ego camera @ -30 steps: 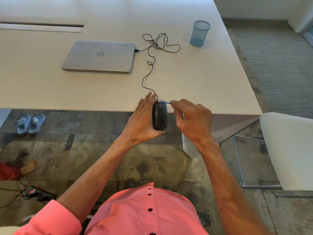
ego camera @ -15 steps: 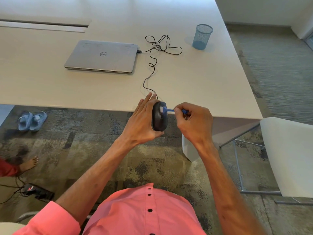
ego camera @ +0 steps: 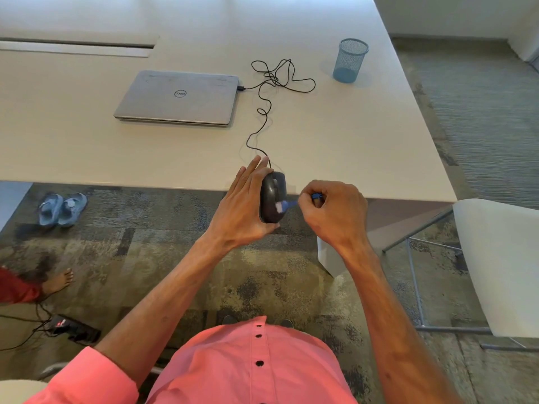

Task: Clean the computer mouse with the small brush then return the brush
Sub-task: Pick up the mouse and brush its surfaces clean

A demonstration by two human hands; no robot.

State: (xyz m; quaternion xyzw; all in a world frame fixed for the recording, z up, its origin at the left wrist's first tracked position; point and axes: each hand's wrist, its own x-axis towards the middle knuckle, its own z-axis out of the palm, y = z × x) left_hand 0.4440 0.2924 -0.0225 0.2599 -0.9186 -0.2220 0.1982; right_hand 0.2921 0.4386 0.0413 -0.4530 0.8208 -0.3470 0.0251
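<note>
At the centre of the frame, just over the near edge of the counter (ego camera: 364,147), the left hand (ego camera: 243,208) holds the computer mouse (ego camera: 271,191) turned on its side. Its fingers (ego camera: 250,173) lie nearly straight and close together along the mouse's left flank, and the thumb hooks under the near end. The right hand (ego camera: 335,214), just to the right, has its fingers (ego camera: 306,199) curled tight, pinching the handle of the small brush (ego camera: 288,204). The blue handle end pokes out above the knuckles. The pale bristles touch the lower right part of the mouse.

The mouse cable (ego camera: 262,112) runs up the frame in loose loops to a closed laptop (ego camera: 178,97) at upper left of centre. A blue mesh cup (ego camera: 349,60) stands upright at upper right, well apart from both hands.
</note>
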